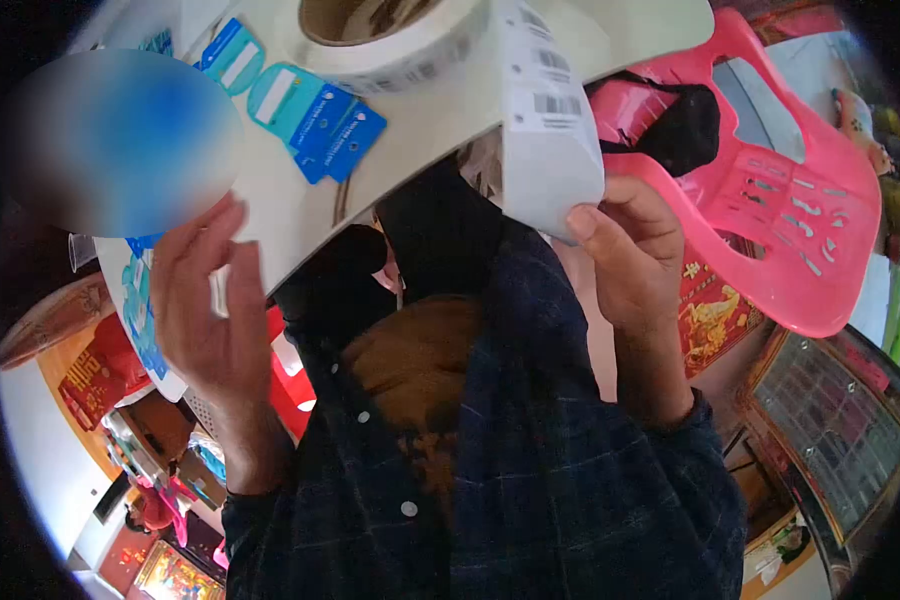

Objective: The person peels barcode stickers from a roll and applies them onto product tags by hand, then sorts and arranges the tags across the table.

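Pinching the loose end of the barcode label strip [553, 165], the fingers of our right hand [638, 245] were closed, thumb against forefinger, at its curled lower edge. That strip ran down from the label roll [405, 72], which sat on the pale worktop [435, 135] with its brown core facing up, and it hung past the near edge in front of us. Rows of printed barcodes showed on its upper part, while the lower part was plain white.

Our left hand [205, 310] was raised beside the worktop's edge, its fingers bent and soft with blur. We saw a narrow gap by the thumb, but we could not tell how far apart the tips stood or whether they had hold of anything. Blue-and-teal tags [335, 130] lay overlapping on the worktop, between that hand and the roll, and more tags [144, 320] lay along the side to our left.

To our right stood a pink plastic chair [760, 225], a black item [682, 130] with a strap resting on it. Below our hands we saw our dark plaid shirt [540, 430], with 3 pale buttons down its front.
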The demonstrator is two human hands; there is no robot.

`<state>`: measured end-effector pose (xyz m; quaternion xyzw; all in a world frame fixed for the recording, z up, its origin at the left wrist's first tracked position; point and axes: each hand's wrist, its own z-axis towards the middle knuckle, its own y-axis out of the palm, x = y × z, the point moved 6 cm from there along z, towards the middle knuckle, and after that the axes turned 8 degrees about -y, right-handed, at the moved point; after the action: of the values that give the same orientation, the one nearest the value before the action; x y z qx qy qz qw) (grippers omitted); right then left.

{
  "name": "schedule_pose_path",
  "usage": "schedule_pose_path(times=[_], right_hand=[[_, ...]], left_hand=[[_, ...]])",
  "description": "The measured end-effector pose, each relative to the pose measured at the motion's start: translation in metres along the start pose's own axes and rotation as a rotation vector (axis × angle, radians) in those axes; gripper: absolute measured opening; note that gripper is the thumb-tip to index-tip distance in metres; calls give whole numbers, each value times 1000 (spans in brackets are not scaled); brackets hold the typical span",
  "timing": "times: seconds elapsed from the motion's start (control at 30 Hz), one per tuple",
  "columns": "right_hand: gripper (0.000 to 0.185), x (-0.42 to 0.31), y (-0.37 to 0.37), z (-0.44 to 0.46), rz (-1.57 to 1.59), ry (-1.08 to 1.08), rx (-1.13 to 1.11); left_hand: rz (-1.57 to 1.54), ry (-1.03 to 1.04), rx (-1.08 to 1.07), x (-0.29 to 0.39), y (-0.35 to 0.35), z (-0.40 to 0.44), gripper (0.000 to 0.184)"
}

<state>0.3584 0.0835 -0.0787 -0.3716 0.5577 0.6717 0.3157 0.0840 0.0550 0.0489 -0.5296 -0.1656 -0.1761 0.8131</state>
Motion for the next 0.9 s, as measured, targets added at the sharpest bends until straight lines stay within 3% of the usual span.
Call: schedule_pose_path(times=[0.17,0.37,0.5,0.7,0.9], right_hand=[[31,-9,27,11,90,4,-3],[43,-7,43,25,209,70,-69],[44,-2,49,32,484,212,-39],[41,-4,50,39,266,225,57],[34,-10,50,39,123,99,10]], left_hand=[[-98,196,-139,53,24,7,29],[-135,240,-189,78,42,22,24],[-188,265,-232,85,57,32,25],[-187,214,-300,83,63,32,27],[-209,221,-204,82,67,39,31]])
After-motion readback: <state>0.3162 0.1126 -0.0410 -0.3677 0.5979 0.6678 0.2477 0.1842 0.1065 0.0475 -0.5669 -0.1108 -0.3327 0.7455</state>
